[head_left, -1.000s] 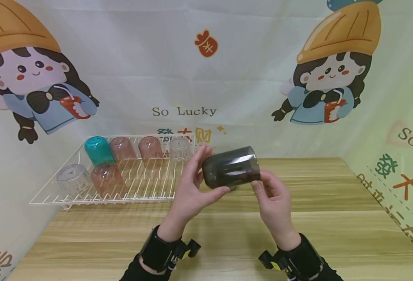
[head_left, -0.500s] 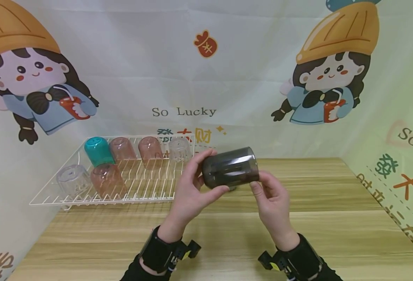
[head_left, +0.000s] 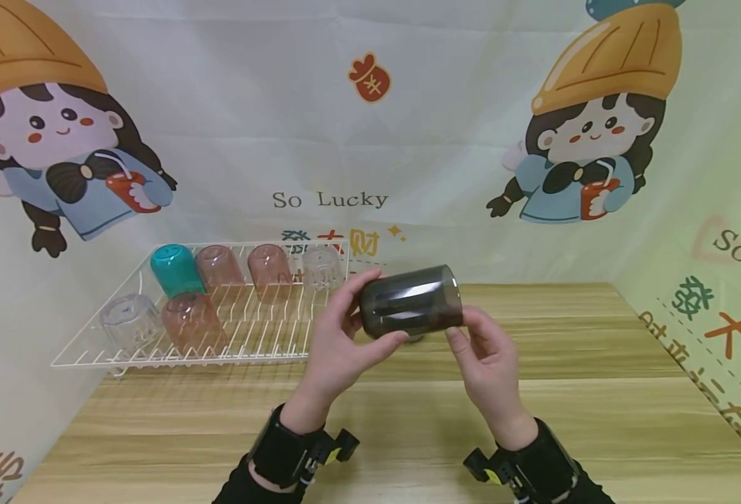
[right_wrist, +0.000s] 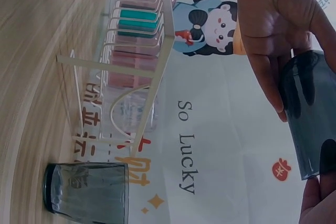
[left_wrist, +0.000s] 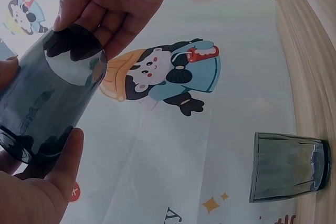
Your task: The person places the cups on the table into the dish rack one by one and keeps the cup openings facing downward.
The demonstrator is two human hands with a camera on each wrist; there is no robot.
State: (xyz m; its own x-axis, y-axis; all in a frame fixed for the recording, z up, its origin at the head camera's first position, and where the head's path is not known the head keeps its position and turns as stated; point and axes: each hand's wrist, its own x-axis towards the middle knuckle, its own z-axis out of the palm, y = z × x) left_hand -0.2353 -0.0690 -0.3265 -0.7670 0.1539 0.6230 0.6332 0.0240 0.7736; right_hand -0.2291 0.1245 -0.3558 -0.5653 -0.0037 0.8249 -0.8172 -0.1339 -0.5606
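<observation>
A dark grey see-through cup is held tilted on its side above the table, its mouth toward the right. My left hand grips the base end, thumb along the lower side and fingers behind. At the rim, my right hand pinches the cup between thumb and fingers. Behind the held cup, a second grey cup stands upright on the table in the left wrist view; the held cup and hands hide most of it in the head view.
On the left stands a white wire rack. Upside down on it are a teal cup, several pink cups and clear cups, one clear cup at the front left. A printed cloth hangs behind the wooden table.
The cup and both hands have shifted very slightly left. My left fingers have come down a little along the cup's base end. The rack and its cups stay put.
</observation>
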